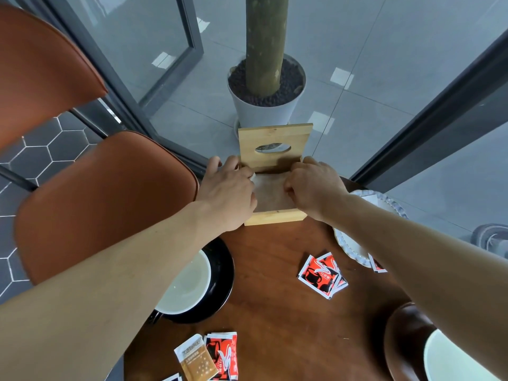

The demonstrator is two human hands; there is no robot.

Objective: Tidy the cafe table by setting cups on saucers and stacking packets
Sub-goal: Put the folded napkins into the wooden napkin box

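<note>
Head view looks down on a round wooden table [275,270], with both arms stretched toward its far edge. At that edge stands a wooden holder [275,171], with an upright back board that has an oval hole, and a low front lip. Inside the holder lies a brown paper napkin [270,192]. The left hand [228,193] rests on the left side of the holder and the right hand [313,188] on the right side; the fingers of both are curled down on the edges of the napkin, so both hands seem to pinch it, but the fingertips are partly hidden.

Nearer, on the left, a white cup [187,284] sits on a black saucer [222,281], partly under the left forearm. On the right a white ribbed plate [354,243] is partly covered by the right forearm. Between them lie 2 or 3 red-black packets [321,274] in a loose overlap on the table. At the near edge lie 1 tan packet [195,360] and 1 red packet [224,353], touching each other. In the lower right corner stands a brown cup [406,342] with a white inside.
</note>
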